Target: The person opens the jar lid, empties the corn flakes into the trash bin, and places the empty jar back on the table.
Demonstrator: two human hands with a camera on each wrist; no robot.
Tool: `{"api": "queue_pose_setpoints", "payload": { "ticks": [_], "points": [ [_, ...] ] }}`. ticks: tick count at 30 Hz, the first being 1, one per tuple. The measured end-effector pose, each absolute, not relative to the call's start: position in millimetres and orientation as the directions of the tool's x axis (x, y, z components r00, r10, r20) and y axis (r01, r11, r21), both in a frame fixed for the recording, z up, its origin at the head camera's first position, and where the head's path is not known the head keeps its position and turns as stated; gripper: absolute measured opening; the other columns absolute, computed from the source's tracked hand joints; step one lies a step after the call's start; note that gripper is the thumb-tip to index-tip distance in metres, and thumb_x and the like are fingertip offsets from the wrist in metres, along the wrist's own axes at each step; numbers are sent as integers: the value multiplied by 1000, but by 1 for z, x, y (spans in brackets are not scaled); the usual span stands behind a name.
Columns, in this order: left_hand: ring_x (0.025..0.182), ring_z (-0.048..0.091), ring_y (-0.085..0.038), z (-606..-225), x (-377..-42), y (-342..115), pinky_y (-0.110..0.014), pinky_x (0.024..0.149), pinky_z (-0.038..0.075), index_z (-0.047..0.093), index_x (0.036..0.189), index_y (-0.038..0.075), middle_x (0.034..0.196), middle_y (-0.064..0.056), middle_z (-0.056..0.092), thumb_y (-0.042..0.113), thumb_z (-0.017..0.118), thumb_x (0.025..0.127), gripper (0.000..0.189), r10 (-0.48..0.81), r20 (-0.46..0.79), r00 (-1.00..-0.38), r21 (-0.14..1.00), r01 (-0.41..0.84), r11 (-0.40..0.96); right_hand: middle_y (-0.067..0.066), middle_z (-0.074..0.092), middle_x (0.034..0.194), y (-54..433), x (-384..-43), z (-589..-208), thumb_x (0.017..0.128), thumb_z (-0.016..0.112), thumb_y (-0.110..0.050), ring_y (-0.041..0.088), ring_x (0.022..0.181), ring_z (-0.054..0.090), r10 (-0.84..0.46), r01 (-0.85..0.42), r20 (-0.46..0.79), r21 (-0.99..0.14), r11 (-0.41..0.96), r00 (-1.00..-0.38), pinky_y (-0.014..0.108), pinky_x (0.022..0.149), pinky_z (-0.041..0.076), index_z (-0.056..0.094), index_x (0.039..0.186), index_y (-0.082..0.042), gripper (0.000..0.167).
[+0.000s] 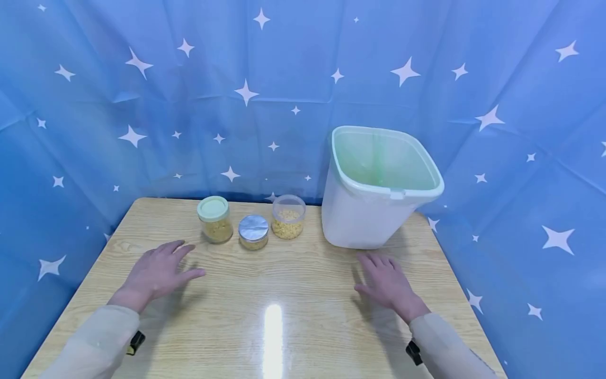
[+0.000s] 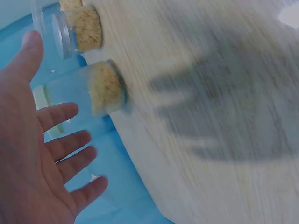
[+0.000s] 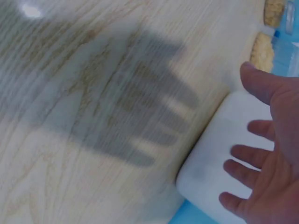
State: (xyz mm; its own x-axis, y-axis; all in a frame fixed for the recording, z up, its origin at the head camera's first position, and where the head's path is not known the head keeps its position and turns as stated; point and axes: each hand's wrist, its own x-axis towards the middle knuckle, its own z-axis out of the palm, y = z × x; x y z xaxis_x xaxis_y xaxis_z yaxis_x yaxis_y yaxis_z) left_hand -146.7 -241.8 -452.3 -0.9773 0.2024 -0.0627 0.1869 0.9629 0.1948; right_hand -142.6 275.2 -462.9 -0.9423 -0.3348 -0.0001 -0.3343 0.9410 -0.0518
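Note:
My left hand (image 1: 158, 271) hovers above the left side of the table with fingers spread, holding nothing. Nearest to it stands a jar with a pale green lid (image 1: 213, 210), part filled with yellowish bits; it also shows in the left wrist view as a clear jar (image 2: 106, 88). Beside that sit a low jar with a silver lid (image 1: 253, 230) and a clear jar without a visible lid (image 1: 288, 223), both with similar contents. Over the right side, my right hand (image 1: 385, 281) is held with relaxed, empty fingers, just in front of a white bin with a pale green rim (image 1: 360, 216).
The wooden table (image 1: 236, 316) backs onto a blue curtain (image 1: 293, 63) with white stars, which also hangs along both sides. The tall bin, its top uncovered, stands at the table's back right. Glare shows near the front middle.

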Motion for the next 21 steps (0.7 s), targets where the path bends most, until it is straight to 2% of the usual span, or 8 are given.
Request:
{"api": "queue_pose_setpoints", "payload": {
  "ticks": [4,7,12,21],
  "points": [
    [124,52,-45,-449,-148,-233,-63,94,45,56,136,11,141,-22,52,85,35,81,95,212,-101,-972,254,181,950,18,57,135,272,-143,-456,86,71,-39,42,123,54,-363,-360,-38,-73,930,-931,64,104,38,49,140,-7,67],
    [120,57,-42,-448,-149,-223,-60,91,48,61,130,12,136,-19,57,78,44,85,81,242,-123,-962,290,199,936,17,59,134,268,-144,-450,88,70,-36,42,123,54,-377,-366,-93,-117,923,-921,63,102,41,51,138,-7,62],
    [118,61,-33,-452,-151,-200,-55,94,50,63,126,14,127,-10,65,58,57,91,57,304,-131,-944,364,240,900,17,59,134,260,-148,-447,89,70,-31,39,124,54,-413,-378,-162,-209,902,-896,56,105,41,52,138,-6,58],
    [116,62,-27,-466,-156,-159,-49,98,50,64,125,13,123,-5,68,42,65,91,45,375,-133,-917,529,254,809,16,58,136,247,-147,-452,88,71,-28,36,126,54,-426,-359,-210,-292,886,-880,51,107,43,52,138,-6,58]
  ]
}}
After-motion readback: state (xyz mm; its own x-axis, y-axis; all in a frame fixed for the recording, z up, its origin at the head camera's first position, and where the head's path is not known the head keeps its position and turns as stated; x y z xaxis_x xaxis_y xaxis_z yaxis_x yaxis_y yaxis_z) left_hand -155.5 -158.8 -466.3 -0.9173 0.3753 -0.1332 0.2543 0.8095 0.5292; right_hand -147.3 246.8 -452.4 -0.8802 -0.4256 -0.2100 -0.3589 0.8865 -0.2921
